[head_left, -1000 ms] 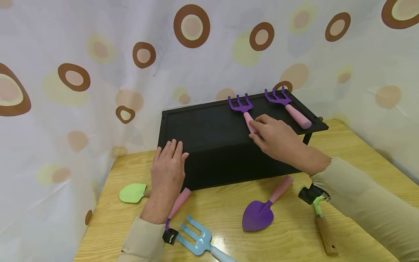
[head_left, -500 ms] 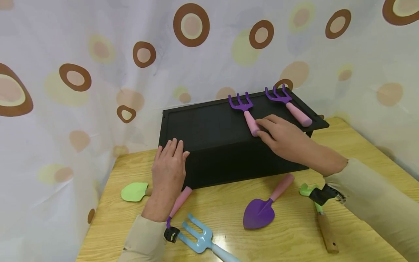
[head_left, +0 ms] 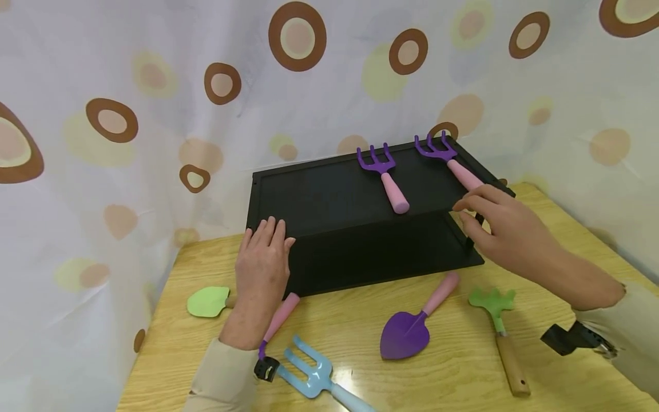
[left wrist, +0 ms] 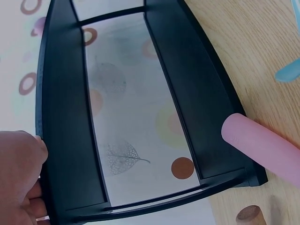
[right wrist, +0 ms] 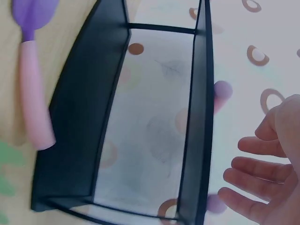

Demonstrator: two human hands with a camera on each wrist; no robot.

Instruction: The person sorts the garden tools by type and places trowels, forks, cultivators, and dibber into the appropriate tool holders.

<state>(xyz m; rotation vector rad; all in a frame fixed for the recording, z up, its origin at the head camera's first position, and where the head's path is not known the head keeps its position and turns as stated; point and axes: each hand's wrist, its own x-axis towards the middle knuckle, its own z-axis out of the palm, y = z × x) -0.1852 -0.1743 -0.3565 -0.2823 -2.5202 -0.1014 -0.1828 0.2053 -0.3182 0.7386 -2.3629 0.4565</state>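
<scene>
My left hand (head_left: 262,269) rests with straight fingers on the front left corner of a black two-tier shelf (head_left: 319,200). On the shelf's top lie two purple three-pronged hand cultivators with pink handles: one right of the middle (head_left: 395,194), another near the right end (head_left: 465,176). The right hand (head_left: 515,246) hovers in front of the shelf's right end, fingers loosely bent, holding nothing. It hides the end of the right cultivator's handle in the head view. In the right wrist view, its fingers (right wrist: 253,171) are spread apart from the shelf's edge.
In front of the shelf lie a purple trowel (head_left: 405,336), a green hand rake (head_left: 509,360) with a wooden handle, a light blue hand fork (head_left: 319,375) and a pink-handled tool (head_left: 283,313) partly under the left wrist. A light green shovel (head_left: 207,301) lies left. Patterned cloth hangs behind.
My right hand has let go of the left cultivator's pink handle and moved right, leaving it on the shelf top. The left hand has stayed on the shelf's corner.
</scene>
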